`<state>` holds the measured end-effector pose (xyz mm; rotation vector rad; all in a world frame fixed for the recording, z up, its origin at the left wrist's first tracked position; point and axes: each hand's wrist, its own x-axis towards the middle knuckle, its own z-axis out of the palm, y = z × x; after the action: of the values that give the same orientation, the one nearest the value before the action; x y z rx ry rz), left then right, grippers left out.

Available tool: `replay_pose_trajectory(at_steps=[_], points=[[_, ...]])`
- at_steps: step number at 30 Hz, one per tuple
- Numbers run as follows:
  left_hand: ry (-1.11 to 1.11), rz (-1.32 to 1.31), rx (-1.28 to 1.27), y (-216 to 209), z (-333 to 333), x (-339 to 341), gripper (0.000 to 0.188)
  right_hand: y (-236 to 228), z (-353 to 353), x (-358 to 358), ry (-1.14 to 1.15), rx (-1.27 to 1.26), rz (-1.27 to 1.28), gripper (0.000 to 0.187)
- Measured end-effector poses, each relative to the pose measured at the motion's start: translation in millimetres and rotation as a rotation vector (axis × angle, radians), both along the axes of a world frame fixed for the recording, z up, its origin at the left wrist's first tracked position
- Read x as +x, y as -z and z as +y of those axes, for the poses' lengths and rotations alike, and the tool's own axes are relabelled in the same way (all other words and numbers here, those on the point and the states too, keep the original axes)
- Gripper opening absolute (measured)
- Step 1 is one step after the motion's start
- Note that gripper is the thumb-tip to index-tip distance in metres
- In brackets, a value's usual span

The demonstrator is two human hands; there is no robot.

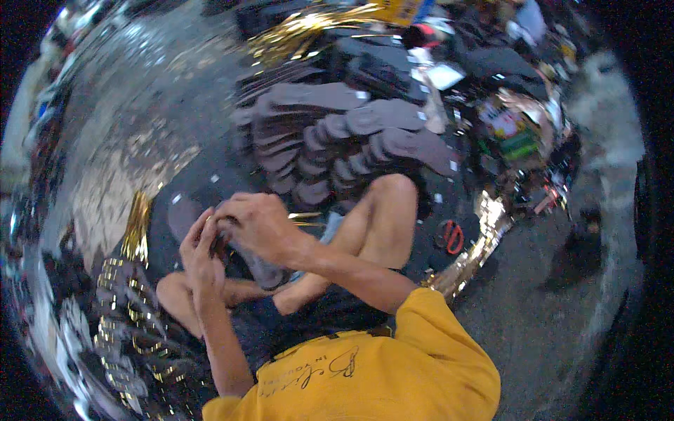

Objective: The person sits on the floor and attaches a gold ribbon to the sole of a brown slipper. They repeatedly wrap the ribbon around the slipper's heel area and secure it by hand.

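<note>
Between the left hand and the right hand, both clenched on it, sits a grey sock above the lap. Gold foil strips lying just left could snag and tear.

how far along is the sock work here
Done: rows of grey socks lie fanned out on the floor ahead. In hand: left hand and right hand both grip one grey sock over the lap. How many remain cannot be told from this blurred view.

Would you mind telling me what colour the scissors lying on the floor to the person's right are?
The scissors have orange-red handles; the head view, the only one, shows them beside the person's bent knee.
</note>
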<state>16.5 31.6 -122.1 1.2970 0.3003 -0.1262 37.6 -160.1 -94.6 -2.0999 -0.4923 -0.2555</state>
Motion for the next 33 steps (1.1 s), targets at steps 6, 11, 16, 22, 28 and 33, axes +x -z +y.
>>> replay_pose_trajectory(at_steps=[6, 11, 16, 22, 28, 33], points=[[-0.015, -0.018, 0.052, 2, -10, -10, 0.034, 5, -8, -13, 0.035, 0.328, 0.277, 0.016], [0.012, -0.094, 0.124, -3, -9, -10, 0.031, 2, -11, -22, 0.036, 0.307, 0.208, 0.018], [-0.07, -0.086, -0.006, -8, -20, -12, 0.03, 6, -23, -29, 0.095, 0.335, 0.179, 0.019], [-0.129, -0.2, -0.033, 16, 42, 3, 0.032, -54, -129, 19, 0.421, 0.161, -0.197, 0.014], [-0.153, -0.195, 0.098, 5, 24, 4, 0.032, -60, -84, 7, 0.121, 0.474, 0.187, 0.02], [-0.017, -0.203, 0.083, -4, 0, -3, 0.023, -11, -8, -24, 0.137, 0.522, 0.06, 0.019]])
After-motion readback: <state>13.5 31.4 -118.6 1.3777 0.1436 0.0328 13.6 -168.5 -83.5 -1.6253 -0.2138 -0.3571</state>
